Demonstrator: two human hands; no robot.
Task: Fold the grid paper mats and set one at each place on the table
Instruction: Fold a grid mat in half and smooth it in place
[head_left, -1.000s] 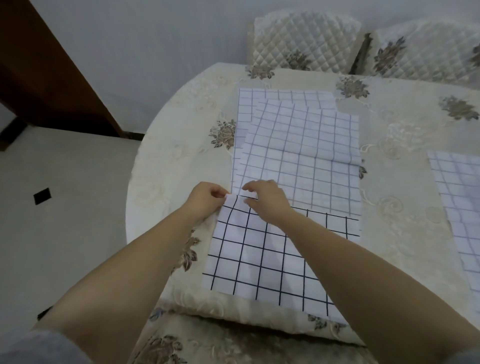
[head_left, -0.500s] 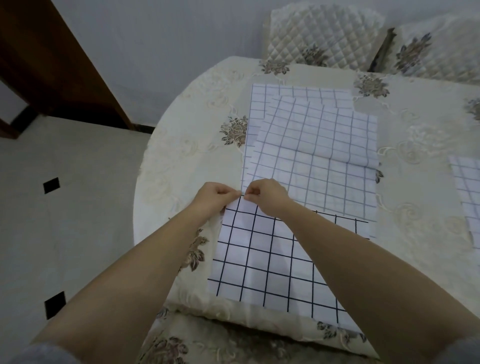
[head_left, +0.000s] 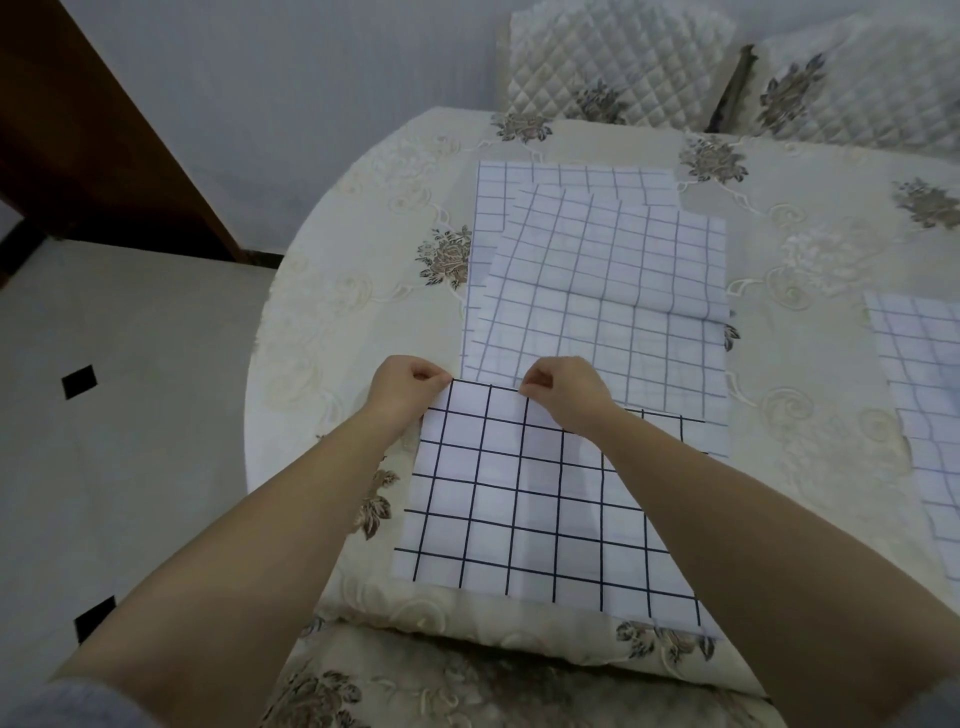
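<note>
A white paper mat with a bold black grid (head_left: 524, 499) lies at the near edge of the round table (head_left: 332, 322). My left hand (head_left: 402, 387) pinches the mat's far left corner. My right hand (head_left: 563, 389) pinches the same far edge a little to the right. Just beyond the hands lies a loose pile of pale grid paper mats (head_left: 597, 280), one partly folded over on top. Another pale grid mat (head_left: 924, 415) lies at the table's right side, cut off by the frame.
A cream embroidered cloth with brown flowers covers the table. Two quilted chair backs (head_left: 613, 57) stand behind its far edge. A dark wooden door frame (head_left: 104, 135) and pale floor tiles are at the left. A cushioned seat (head_left: 415, 686) sits just below the near table edge.
My hands have drawn apart along the mat's far edge, the left to the corner and the right further right. The camera has shifted slightly.
</note>
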